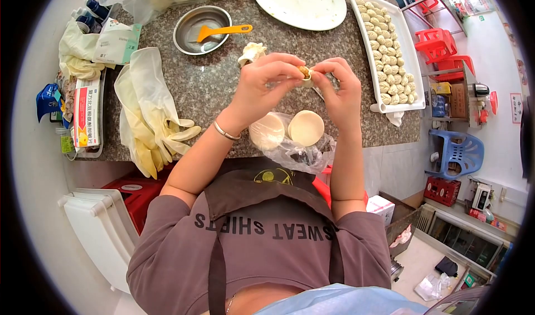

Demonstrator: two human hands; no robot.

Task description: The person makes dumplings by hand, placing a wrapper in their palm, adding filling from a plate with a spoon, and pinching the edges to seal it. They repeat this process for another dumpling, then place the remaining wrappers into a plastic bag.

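Note:
Over the speckled counter, my left hand (270,83) and my right hand (337,86) meet, pinching a small filled dough piece (305,72) between their fingertips. Its filling shows brownish, and fingers hide part of it. Two stacks of round pale wrappers (306,128) lie below the hands near the counter's front edge, partly covered by clear plastic (301,154). A crumpled whitish piece (252,53) is just beyond my left hand. Rows of pleated dumplings (387,53) fill a white tray (417,86) to the right.
A metal bowl (186,20) with an orange scraper (223,30) stands at the back left, near a large white plate (301,3). Pale gloves (146,108) and a red-and-white box (85,114) lie left. A blue chair (458,153) and red stools (436,44) are at right.

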